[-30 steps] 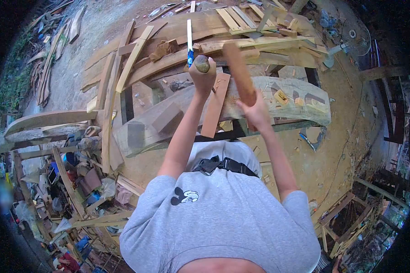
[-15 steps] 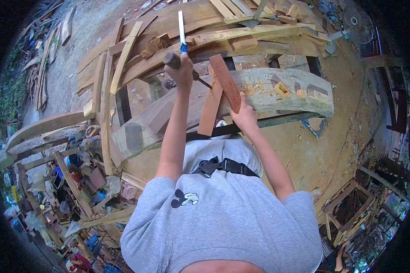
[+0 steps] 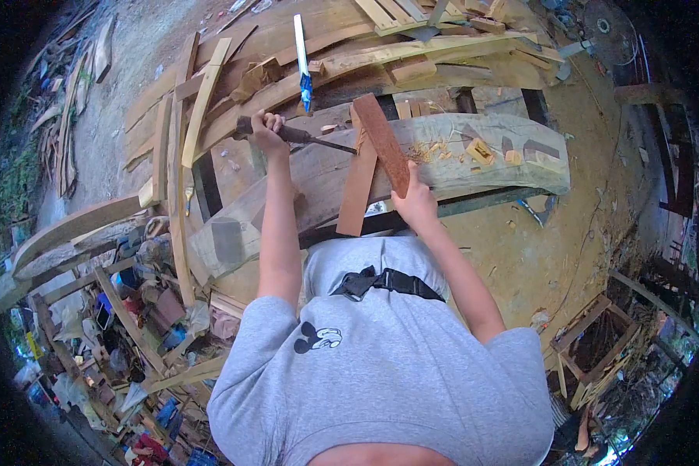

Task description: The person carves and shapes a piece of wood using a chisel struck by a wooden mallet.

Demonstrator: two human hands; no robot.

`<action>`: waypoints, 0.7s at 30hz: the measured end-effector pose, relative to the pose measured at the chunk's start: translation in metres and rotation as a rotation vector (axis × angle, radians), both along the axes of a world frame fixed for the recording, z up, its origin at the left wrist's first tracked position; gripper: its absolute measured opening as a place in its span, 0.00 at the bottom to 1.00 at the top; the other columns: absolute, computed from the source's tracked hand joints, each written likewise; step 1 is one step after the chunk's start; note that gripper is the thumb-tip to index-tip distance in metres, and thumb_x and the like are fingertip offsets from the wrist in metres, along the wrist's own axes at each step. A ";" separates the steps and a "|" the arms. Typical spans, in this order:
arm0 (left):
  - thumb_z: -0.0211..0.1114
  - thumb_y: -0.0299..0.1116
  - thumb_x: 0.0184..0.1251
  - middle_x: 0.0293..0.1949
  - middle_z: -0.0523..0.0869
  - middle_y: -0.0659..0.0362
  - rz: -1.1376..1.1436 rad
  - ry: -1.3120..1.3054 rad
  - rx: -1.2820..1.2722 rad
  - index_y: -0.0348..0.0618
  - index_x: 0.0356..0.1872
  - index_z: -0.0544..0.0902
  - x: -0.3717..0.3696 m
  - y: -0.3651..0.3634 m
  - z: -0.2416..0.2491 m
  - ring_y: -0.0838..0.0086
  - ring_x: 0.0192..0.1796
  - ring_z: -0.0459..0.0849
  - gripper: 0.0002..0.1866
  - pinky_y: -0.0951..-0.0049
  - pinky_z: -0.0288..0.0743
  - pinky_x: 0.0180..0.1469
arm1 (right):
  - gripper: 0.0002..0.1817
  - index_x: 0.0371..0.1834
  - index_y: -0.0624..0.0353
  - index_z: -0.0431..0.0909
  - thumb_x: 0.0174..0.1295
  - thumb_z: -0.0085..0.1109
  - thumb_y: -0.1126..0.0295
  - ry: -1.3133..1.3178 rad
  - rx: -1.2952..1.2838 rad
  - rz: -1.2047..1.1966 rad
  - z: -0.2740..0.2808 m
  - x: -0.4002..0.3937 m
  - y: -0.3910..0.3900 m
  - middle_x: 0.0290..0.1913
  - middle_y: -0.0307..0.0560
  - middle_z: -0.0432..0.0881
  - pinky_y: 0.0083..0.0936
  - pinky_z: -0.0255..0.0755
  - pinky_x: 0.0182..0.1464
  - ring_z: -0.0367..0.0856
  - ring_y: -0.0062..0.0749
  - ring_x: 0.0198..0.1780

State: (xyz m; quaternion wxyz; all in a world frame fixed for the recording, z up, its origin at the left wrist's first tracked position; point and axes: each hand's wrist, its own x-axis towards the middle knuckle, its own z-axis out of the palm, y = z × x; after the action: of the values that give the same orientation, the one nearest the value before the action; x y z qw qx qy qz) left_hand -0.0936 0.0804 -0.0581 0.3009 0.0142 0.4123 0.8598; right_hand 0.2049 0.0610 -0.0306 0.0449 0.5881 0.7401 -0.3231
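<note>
My left hand (image 3: 269, 137) is closed on the dark handle of a chisel-like tool (image 3: 295, 134). The tool's metal shaft points right, and its tip meets a reddish-brown wooden piece (image 3: 357, 186) lying across a thick curved grey beam (image 3: 458, 155). My right hand (image 3: 417, 203) grips the lower end of a darker red-brown wooden bar (image 3: 382, 138), which crosses over the upper part of the lighter piece. Wood shavings (image 3: 427, 151) and small chips lie on the beam just right of the bar.
Beyond the beam, long planks (image 3: 412, 51) and offcuts are stacked. A blue-and-silver tool (image 3: 304, 74) lies over them. A fan (image 3: 603, 26) stands at upper right. Cluttered scrap and a wooden frame (image 3: 596, 339) flank my body. Part of another person (image 3: 582, 432) shows at lower right.
My left hand has moved left and slightly down with the tool, whose shaft now lies flatter. My right hand and the two wooden pieces have stayed nearly still.
</note>
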 end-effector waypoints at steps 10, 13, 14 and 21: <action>0.52 0.34 0.52 0.10 0.57 0.69 0.070 -0.258 0.040 0.52 0.15 0.61 0.002 -0.032 -0.021 0.82 0.12 0.57 0.12 0.77 0.60 0.23 | 0.42 0.63 0.50 0.44 0.47 0.59 0.60 0.008 0.021 -0.009 -0.005 0.002 -0.003 0.32 0.63 0.76 0.45 0.72 0.37 0.77 0.56 0.35; 0.52 0.32 0.53 0.09 0.57 0.69 0.012 -0.109 0.065 0.51 0.14 0.60 0.006 -0.027 0.006 0.82 0.12 0.57 0.13 0.77 0.60 0.23 | 0.41 0.62 0.49 0.44 0.47 0.59 0.60 0.041 0.017 -0.024 -0.006 0.003 -0.004 0.33 0.65 0.76 0.46 0.72 0.38 0.76 0.58 0.36; 0.52 0.32 0.54 0.09 0.57 0.68 -0.034 -0.025 0.073 0.50 0.13 0.60 0.008 -0.025 0.019 0.81 0.12 0.57 0.13 0.77 0.60 0.23 | 0.41 0.62 0.49 0.44 0.47 0.59 0.60 0.046 0.028 -0.028 -0.006 0.003 -0.004 0.34 0.65 0.76 0.46 0.71 0.38 0.76 0.58 0.36; 0.55 0.21 0.54 0.09 0.63 0.65 -0.025 0.281 0.107 0.44 0.16 0.63 0.048 -0.013 0.061 0.81 0.10 0.60 0.12 0.81 0.57 0.14 | 0.42 0.62 0.50 0.44 0.47 0.59 0.60 0.042 0.020 -0.019 -0.004 0.003 -0.004 0.34 0.66 0.76 0.45 0.71 0.41 0.76 0.58 0.38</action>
State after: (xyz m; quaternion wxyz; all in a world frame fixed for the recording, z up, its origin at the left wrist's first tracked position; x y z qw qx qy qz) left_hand -0.0457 0.0669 0.0031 0.2496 0.1553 0.4038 0.8663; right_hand 0.2080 0.0574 -0.0342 0.0202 0.5887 0.7385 -0.3282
